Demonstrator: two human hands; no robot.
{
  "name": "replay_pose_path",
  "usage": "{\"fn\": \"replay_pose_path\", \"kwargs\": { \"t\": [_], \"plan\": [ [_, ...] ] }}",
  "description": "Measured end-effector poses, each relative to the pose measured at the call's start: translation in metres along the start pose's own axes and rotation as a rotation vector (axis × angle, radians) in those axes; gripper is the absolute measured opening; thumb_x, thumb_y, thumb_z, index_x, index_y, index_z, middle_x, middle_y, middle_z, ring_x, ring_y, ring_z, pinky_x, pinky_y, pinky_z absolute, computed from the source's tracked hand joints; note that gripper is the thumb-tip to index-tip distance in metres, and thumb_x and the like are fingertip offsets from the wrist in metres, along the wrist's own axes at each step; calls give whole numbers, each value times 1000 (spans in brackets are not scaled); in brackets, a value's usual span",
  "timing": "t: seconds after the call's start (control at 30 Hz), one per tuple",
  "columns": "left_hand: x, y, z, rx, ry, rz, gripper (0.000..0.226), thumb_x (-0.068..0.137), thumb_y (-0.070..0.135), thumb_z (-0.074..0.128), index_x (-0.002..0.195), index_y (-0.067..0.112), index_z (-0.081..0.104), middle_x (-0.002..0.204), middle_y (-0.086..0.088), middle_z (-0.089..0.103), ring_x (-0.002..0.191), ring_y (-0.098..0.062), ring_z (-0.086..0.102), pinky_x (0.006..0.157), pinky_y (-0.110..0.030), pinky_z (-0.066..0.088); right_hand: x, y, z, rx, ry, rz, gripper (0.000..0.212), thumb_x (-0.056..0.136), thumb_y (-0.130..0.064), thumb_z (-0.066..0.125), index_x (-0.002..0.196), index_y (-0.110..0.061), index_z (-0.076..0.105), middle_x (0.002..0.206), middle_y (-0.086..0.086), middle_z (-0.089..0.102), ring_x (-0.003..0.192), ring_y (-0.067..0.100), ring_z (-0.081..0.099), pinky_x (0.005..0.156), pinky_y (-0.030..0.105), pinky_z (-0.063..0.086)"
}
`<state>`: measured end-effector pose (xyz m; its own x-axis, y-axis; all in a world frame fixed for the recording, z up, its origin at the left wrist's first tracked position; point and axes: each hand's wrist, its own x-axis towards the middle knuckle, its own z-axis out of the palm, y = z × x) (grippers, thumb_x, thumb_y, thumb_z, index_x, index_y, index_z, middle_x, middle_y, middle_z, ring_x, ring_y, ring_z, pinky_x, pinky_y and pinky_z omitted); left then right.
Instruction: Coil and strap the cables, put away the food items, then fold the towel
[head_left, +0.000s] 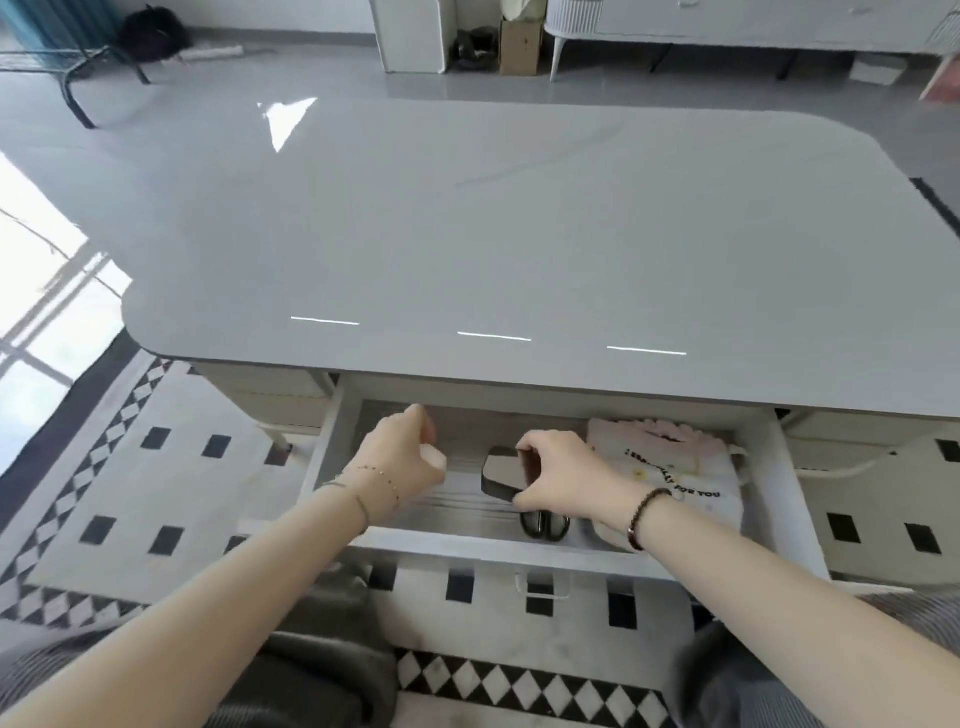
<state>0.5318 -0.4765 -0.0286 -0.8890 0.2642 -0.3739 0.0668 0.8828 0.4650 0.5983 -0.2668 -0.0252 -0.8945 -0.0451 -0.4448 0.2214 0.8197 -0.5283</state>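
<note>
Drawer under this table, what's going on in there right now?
A person has the drawer open under the grey table. Their right hand grips a small dark block inside it, with black scissors close by. The left hand reaches into the drawer's left part, fingers curled; whether it holds anything is hidden. A printed cloth bag lies at the right.

**A:** Pictured: a glossy grey counter (519, 234) with rounded corners. Its top reflects three thin strips of light near the front edge.

**B:** And beneath that edge?

**A:** A pale drawer (467, 552) stands pulled out. On its bottom lie a dark box (501, 475) at centre and black-handled scissors (545, 526) just in front of it. A printed cloth (685, 478) lies toward the right wall.

**B:** Below?

**A:** A black-and-white checked rug (208, 467) lies on the floor under the counter.
</note>
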Motion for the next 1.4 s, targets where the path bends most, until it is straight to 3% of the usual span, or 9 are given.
{"fn": "replay_pose_path", "kwargs": {
  "t": [0.17,0.33,0.43,0.57,0.73,1.1,1.17,1.27,1.4],
  "plan": [
    [36,-19,42,-192,-100,-190,45,80,18,71,121,15,54,114,-3,58,99,-21,58,79,-29,51,39,-3,35,72,23,218,46,67,-32,81,100,-12,56,97,3,64,85,21,63,67,36,53],
    [69,-26,72,-203,-101,-288,54,83,19,67,133,8,52,125,-7,58,99,-21,58,79,-23,45,68,-7,57,83,68,298,50,72,-35,79,108,-9,56,105,6,64,88,24,61,49,26,34],
    [77,-25,80,-201,-93,-280,54,82,24,70,131,8,56,128,-8,59,109,-25,61,79,-26,47,75,-9,67,90,108,362,60,71,-38,82,115,-8,55,113,8,64,98,28,64,58,27,41],
    [85,-29,85,-161,-104,-255,47,78,29,71,116,2,66,125,-23,60,101,-29,66,67,-34,52,80,-12,77,115,146,447,70,70,-44,84,118,-4,53,119,14,63,107,33,64,71,30,47],
    [81,-35,87,-151,-113,-214,53,83,25,75,130,8,57,136,-14,47,120,-31,53,95,-35,48,80,-15,79,134,144,513,84,73,-54,82,129,-3,46,128,13,60,115,33,61,74,31,46],
    [37,-7,38,14,-194,4,27,91,18,54,117,22,63,120,-1,64,99,-20,61,90,-40,56,29,-3,17,-137,96,246,41,94,-52,59,102,-12,54,97,7,63,86,27,64,69,35,54],
    [17,2,29,25,-256,84,24,94,23,55,117,27,62,119,5,65,100,-16,63,87,-34,55,6,4,-3,-181,25,156,38,96,-52,56,92,-15,53,91,3,62,77,21,60,59,31,45],
    [-17,10,25,-16,-367,181,26,96,40,61,119,28,60,120,9,62,103,-12,61,78,-22,50,-32,19,-20,-219,-130,85,42,94,-60,54,93,-19,61,90,-2,65,80,16,61,63,29,45],
    [-47,18,29,40,-457,239,42,90,59,63,122,33,59,114,18,63,102,-7,61,95,-33,52,-70,39,-26,-213,-259,112,48,79,-74,63,90,-27,69,91,-10,67,84,9,63,77,31,54]
  ]
}}
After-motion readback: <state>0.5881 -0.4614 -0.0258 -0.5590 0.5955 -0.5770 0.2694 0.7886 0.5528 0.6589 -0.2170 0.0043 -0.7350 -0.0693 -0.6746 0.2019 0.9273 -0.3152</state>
